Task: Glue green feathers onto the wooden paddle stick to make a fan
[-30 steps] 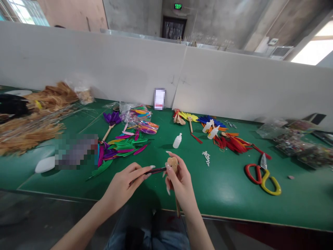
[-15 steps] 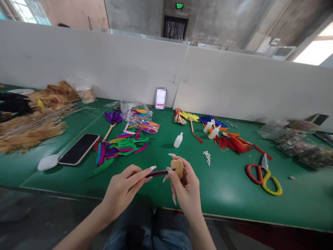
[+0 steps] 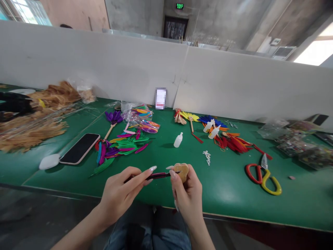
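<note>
We look down at a green desk and take the lone bottle as our landmark. Far left of the lone bottle lie tan fibre bundles. Nearer to it, but well to its left, are a white case, a dark phone and a purple feather fan. Loose feathers and bagged feathers come next, left of the lone bottle. In front of it and to its left, the fingers of our left hand pinch a slim dark tool. Just in front of it, the fingers of our right hand grasp a wooden piece, the tool's tip over its face. Behind the lone bottle, slightly left, stands a blurred screen. Right of the lone bottle we see a yellow feather fan, white beads, paired bottles, red feathers, then scissors and, farthest, clear bags.
</note>
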A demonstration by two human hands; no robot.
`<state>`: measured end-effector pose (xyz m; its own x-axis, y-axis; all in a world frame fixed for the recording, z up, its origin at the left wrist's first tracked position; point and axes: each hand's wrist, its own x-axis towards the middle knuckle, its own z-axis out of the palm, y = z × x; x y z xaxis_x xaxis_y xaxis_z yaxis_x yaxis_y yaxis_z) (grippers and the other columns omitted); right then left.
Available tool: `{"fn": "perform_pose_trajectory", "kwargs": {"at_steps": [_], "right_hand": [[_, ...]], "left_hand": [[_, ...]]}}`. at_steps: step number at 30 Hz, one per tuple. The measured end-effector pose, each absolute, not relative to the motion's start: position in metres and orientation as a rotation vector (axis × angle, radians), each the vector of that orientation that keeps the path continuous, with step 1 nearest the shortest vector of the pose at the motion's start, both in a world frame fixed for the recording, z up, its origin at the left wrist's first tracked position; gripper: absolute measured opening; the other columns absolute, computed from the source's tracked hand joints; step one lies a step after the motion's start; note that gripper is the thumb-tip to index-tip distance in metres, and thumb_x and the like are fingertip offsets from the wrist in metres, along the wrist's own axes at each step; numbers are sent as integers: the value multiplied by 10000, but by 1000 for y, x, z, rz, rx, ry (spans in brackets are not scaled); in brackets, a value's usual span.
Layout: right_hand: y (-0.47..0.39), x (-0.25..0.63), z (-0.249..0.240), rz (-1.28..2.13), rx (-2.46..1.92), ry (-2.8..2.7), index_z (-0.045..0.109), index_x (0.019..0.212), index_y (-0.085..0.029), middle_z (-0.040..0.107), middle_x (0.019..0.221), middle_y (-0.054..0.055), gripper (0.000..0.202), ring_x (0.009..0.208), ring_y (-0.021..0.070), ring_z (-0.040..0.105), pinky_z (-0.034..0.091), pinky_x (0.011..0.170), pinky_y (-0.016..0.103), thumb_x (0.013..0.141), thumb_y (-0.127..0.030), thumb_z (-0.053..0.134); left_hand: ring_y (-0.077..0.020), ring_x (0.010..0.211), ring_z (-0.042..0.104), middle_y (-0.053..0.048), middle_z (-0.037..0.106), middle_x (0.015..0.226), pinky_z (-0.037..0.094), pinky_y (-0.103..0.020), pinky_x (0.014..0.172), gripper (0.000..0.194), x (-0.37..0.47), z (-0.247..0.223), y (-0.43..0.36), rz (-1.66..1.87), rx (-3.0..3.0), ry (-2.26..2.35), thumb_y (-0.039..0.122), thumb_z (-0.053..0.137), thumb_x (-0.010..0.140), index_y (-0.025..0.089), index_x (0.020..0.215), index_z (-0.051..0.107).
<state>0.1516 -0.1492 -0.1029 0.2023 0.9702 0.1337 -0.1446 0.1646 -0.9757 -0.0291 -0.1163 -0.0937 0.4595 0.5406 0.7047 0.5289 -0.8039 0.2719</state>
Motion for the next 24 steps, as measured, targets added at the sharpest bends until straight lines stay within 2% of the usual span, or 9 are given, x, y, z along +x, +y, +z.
{"fn": "perform_pose_trajectory", "kwargs": {"at_steps": [14,17,20,24], "right_hand": [[-149,146,-100,996,-1020,-962,516,772,-213,320,544,-92,189,413,41,264,213,350,159,852,-362,599],[-152,146,-91,1051,-988,-985,541,938,-233,334,580,-86,133,426,44,281,234,365,160,899,-360,529],[-157,147,-81,1099,-974,-997,473,1162,-273,367,674,-62,250,466,52,310,263,388,167,929,-365,467],[-163,148,-75,1090,-996,-1002,452,1226,-271,375,720,-45,336,495,61,316,294,414,186,911,-381,492]], "left_hand": [[-55,643,574,2,569,822,446,-140,573,314,-25,-86,-117,1340,2632,948,91,545,871,189,1166,584],[-54,644,579,2,577,829,451,-137,577,329,-25,-86,-117,1282,2589,927,94,538,875,204,1183,578],[-60,633,578,3,586,818,453,-140,558,343,-25,-85,-117,1204,2553,897,120,518,891,231,1212,563],[-69,657,591,-1,604,822,473,-141,570,342,-25,-81,-116,1184,2478,876,136,496,903,250,1218,563]]}}
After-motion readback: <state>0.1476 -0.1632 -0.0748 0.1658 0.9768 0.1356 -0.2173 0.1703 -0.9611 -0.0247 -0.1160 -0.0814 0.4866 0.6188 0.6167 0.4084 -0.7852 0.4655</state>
